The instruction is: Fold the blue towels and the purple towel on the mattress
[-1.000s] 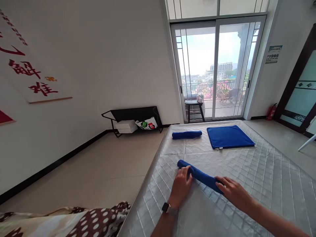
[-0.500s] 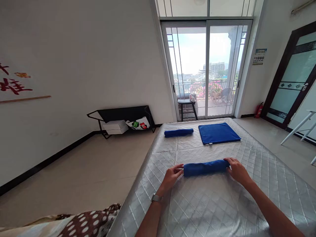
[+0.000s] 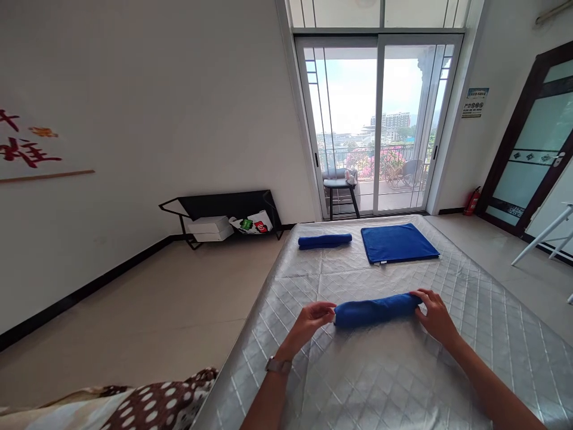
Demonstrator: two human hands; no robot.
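Rolled blue towel [image 3: 376, 310] lies between both hands' fingers [image 3: 323, 308].

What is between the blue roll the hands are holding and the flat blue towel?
Only bare quilted mattress lies between the near rolled towel and the flat towel, as the head view shows.

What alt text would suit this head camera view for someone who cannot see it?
Two bare hands, left hand and right hand, touch the ends of a rolled blue towel on a quilted grey mattress. Beyond lie another rolled towel and a flat folded blue towel.
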